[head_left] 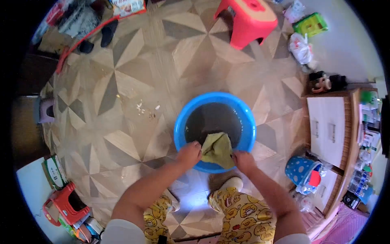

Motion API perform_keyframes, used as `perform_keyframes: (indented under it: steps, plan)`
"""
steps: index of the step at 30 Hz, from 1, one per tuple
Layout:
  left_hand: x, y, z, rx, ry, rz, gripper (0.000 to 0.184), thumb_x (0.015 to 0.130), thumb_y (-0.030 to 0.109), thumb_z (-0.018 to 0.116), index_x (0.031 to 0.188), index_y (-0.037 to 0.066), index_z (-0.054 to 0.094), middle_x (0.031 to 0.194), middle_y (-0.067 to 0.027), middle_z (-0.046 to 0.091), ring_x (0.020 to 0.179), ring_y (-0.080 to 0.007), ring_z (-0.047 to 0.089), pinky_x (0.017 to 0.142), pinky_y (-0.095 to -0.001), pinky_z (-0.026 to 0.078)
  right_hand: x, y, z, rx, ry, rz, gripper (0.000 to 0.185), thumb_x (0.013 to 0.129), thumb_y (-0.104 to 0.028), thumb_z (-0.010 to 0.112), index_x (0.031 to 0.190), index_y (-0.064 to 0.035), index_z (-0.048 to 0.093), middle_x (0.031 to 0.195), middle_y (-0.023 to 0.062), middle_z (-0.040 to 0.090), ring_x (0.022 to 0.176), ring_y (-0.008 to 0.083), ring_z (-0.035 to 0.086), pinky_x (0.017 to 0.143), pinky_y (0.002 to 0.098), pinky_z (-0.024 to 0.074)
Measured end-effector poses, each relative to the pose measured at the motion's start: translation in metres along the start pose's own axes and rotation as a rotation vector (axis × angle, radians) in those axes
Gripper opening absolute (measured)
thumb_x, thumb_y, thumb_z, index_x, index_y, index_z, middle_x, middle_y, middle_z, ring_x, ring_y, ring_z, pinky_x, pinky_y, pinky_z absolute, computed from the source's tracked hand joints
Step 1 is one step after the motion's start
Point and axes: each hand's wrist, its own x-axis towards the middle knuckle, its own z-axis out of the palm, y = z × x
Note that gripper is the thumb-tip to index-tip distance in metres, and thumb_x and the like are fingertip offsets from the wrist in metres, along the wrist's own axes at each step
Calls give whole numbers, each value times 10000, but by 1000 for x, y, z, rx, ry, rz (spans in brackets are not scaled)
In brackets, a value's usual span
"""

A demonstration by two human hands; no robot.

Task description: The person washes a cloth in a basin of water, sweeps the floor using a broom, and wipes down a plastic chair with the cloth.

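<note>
A yellow-green cloth [218,149] is stretched between my two hands over the near side of a blue basin [248,118]. Dark, murky water [213,118] fills much of the basin. My left hand [189,154] is closed on the cloth's left edge, close to the basin rim. On the other side, my right hand [244,162] pinches the cloth's right edge. The cloth sags and folds in the middle, its lower end hanging across the near rim. My fingertips are partly hidden by the cloth.
A red stool [252,24] stands beyond the basin. White scraps [140,108] lie on the patterned floor to the left. At the right are a drawer cabinet [327,126] and a blue polka-dot bin [298,170]. Another red stool [70,203] sits at lower left.
</note>
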Motion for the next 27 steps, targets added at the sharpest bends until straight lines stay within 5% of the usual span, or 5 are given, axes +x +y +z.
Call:
perform_keyframes:
  steps: [3,7,9,20,27]
  plan:
    - [28,-29,28,450,-145,360,120,610,105,466,700,31,496,741,-85,475,724,-221,476,585,-324,390,48,8,18,-181,-90,-19,270,637,-160,522,865,-34,448,694,149,518,634,292,510,574,373,403]
    - [50,-45,36,606,-163,491,178,630,147,443,765,37,482,767,-92,468,755,-229,470,641,-345,387,75,17,35,-363,153,-192,173,678,-124,393,807,-29,455,774,108,474,708,256,486,614,344,395]
    - [53,-44,37,483,-26,852,217,630,161,445,812,47,478,770,-86,472,772,-218,468,660,-341,376,80,16,26,-342,160,-288,193,678,-127,393,827,-24,460,753,103,472,717,254,486,628,345,391]
    - [53,-50,85,364,-500,291,186,655,57,447,831,23,496,813,-141,522,751,-280,525,606,-380,421,74,38,67,-316,-116,-517,327,677,-128,423,999,-75,440,979,107,467,918,237,451,759,361,356]
    - [51,-51,68,412,-419,252,172,654,61,432,786,33,539,753,-132,557,719,-274,545,608,-376,432,97,16,56,-264,-221,-318,216,631,-114,443,823,-113,541,707,129,546,676,288,533,624,367,421]
